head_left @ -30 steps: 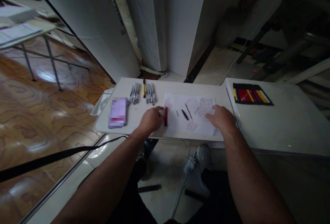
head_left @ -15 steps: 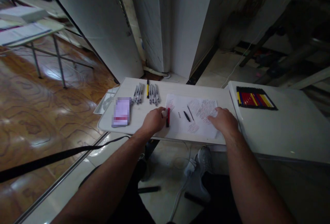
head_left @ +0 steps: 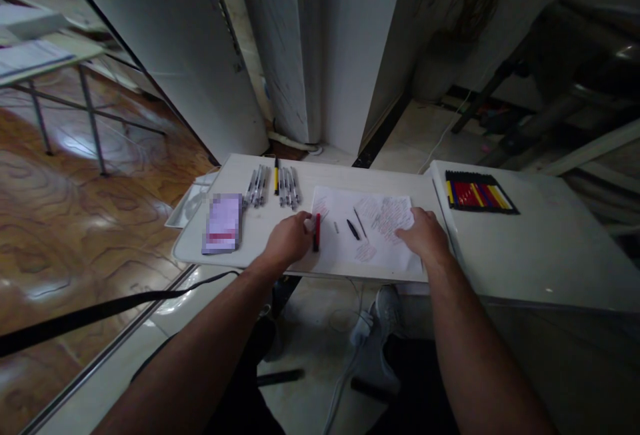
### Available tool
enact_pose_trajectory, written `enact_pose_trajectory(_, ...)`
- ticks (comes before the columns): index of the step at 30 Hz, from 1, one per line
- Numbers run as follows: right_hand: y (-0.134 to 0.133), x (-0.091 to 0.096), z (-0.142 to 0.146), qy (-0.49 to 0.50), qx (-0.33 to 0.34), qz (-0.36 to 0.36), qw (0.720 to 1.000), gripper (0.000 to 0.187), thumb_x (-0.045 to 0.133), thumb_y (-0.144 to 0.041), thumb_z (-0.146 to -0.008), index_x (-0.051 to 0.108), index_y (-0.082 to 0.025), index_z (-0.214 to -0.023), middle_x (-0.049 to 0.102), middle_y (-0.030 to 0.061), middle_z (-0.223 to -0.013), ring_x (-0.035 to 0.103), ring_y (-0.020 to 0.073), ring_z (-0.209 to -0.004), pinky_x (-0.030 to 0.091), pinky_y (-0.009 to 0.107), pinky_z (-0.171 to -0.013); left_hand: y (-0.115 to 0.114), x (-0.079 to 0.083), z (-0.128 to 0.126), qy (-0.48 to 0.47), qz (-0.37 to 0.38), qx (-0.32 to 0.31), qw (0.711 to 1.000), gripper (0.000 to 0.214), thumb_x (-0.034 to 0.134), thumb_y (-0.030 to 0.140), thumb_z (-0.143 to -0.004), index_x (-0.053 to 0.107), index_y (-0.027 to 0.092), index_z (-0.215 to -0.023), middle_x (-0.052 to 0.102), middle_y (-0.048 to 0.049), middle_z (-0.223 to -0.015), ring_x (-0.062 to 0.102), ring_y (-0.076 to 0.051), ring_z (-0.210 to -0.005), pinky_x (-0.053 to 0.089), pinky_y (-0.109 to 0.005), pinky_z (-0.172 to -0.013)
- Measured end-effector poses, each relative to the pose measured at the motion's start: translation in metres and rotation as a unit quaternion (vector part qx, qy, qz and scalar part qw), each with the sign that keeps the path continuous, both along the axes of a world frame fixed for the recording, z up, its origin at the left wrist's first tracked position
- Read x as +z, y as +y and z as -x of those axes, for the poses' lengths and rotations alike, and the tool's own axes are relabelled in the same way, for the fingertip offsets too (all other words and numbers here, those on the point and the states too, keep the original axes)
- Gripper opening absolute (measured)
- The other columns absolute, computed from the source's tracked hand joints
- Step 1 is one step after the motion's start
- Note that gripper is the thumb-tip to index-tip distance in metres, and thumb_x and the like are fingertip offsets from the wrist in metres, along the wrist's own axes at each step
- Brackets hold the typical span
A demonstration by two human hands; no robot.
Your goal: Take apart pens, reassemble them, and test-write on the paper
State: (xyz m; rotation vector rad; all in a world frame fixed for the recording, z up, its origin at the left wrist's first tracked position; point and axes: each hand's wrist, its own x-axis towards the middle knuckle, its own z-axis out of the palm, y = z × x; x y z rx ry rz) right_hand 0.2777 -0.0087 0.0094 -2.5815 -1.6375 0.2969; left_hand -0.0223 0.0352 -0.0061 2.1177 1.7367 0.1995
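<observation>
White tabletop (head_left: 257, 238), two hands (head_left: 289, 240) (head_left: 425, 235), probably one sheet (head_left: 340, 248).

Left hand (head_left: 289, 243) and right hand (head_left: 425, 233), centre frame: bare. Forearms (head_left: 475, 341), two, running to the lower edge: likewise bare. Trousers (head_left: 420, 381), bottom centre: black, plain. Shoe (head_left: 389, 311), lower centre: grey, finer detail lost in shadow.

one paper sheet (head_left: 333, 255), one red marker (head_left: 317, 229), one yellow marker (head_left: 276, 178), two clear-pen groups (head_left: 257, 185)
</observation>
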Motion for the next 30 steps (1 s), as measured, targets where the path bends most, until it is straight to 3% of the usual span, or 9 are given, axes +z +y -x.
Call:
enact_pose_trajectory(13, -0.001, -0.002, 0.001, -0.001, 0.002, -0.017, 1.0, 0.062, 0.07, -0.041, -0.072, 0.054, -0.015, -0.126, 0.057, 0.0152, -0.114, 0.063, 0.0274, -0.099, 0.049, 0.035, -0.081, -0.001, 0.002, 0.0, -0.015, 0.007, 0.002, 1.0, 0.041, 0.059, 0.027, -0.081, 0.061, 0.021, -0.121, 0.074, -0.0057, -0.089, 0.066, -0.02, -0.077, 0.046, -0.028, -0.07)
enact_pose_trajectory(17, -0.001, 0.0, 0.005, -0.019, 0.015, -0.065, 0.998, 0.053, 0.064, -0.04, -0.077, 0.058, -0.014, -0.124, 0.059, 0.0156, -0.114, 0.061, 0.0287, -0.103, 0.048, 0.037, -0.085, -0.001, 0.004, -0.001, -0.039, -0.001, 0.029, 0.999, 0.038, 0.059, 0.028, -0.081, 0.062, 0.02, -0.118, 0.074, -0.0043, -0.087, 0.066, -0.019, -0.076, 0.047, -0.027, -0.071)
enact_pose_trajectory(21, 0.002, 0.0, 0.013, 0.018, 0.04, -0.114, 0.993, 0.042, 0.06, -0.033, -0.081, 0.062, -0.017, -0.12, 0.062, 0.0119, -0.114, 0.063, 0.024, -0.097, 0.048, 0.034, -0.086, -0.001, 0.005, 0.0, -0.053, -0.024, 0.043, 0.997, 0.029, 0.058, 0.028, -0.082, 0.067, 0.02, -0.108, 0.074, -0.0036, -0.086, 0.066, -0.018, -0.076, 0.047, -0.027, -0.071)
enact_pose_trajectory(30, 0.001, -0.004, 0.035, 0.073, 0.107, -0.105, 0.986, 0.028, 0.06, -0.024, -0.081, 0.069, -0.018, -0.107, 0.071, 0.0056, -0.095, 0.065, 0.0183, -0.085, 0.048, 0.028, -0.079, -0.006, 0.009, -0.004, -0.052, -0.026, 0.025, 0.998, 0.022, 0.056, 0.024, -0.082, 0.071, 0.021, -0.098, 0.075, -0.0047, -0.089, 0.067, -0.019, -0.081, 0.048, -0.026, -0.075)
